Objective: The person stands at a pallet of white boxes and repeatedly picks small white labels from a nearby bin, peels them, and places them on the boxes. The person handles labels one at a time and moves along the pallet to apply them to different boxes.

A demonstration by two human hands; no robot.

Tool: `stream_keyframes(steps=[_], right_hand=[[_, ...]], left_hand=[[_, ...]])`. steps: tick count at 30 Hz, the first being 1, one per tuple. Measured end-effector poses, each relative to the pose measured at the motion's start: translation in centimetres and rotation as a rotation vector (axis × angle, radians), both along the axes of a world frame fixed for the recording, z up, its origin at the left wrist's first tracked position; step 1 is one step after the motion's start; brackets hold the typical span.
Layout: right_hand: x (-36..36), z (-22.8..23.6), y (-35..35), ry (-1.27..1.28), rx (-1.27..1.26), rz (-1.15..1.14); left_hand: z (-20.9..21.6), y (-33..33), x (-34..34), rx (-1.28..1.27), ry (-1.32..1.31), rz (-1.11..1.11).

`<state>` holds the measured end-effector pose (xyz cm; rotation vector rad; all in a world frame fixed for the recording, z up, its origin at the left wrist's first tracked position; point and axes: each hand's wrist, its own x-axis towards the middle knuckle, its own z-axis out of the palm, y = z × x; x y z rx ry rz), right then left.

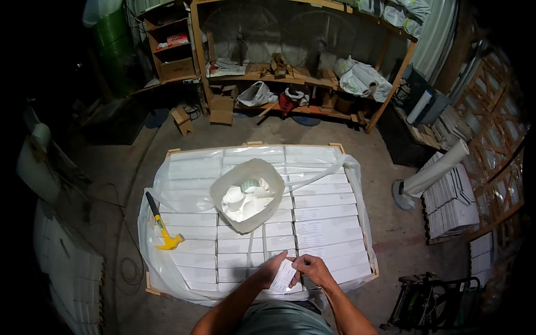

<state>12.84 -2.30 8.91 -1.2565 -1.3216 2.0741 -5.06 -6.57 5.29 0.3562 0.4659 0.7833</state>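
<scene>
light: I see a bright pool mid-frame, dim beyond | glare: plastic sheet (167, 190) shines at centre | edges: black corners, straight lines bow | focus: centre sharp, far left and right murky

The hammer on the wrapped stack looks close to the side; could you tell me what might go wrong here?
The hammer lies on slick plastic wrap near the stack's left side and might slide off. The tub sits loose on the same wrap and could tip if bumped. Both hands, left and right, hold a small white slip, so neither could catch them.
</scene>
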Motion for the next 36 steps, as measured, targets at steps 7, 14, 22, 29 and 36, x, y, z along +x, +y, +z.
stream_keyframes(steps=[7,14,22,29,36], right_hand=[[0.0,0.5,-0.2,0.011,0.047,-0.026],[0.7,-0.8,0.4,-0.011,-0.016,0.093],[2.0,-2.9,1.3,-0.256,0.195,0.048],[1.1,-2.3,0.8,-0.29,0.249,-0.09],[1.9,-3.0,1.3,-0.365,0.551,0.103]], left_hand=[[0.9,0.5,-0.1,-0.055,0.226,0.035],[-1.4,0.6,0.6,-0.091,0.06,-0.018],[-1.9,0.7,0.9,-0.179,0.076,0.012],[-3.2,1.0,1.2,-0.204,0.057,0.074],[-2.9,1.3,1.4,-0.203,0.098,0.045]])
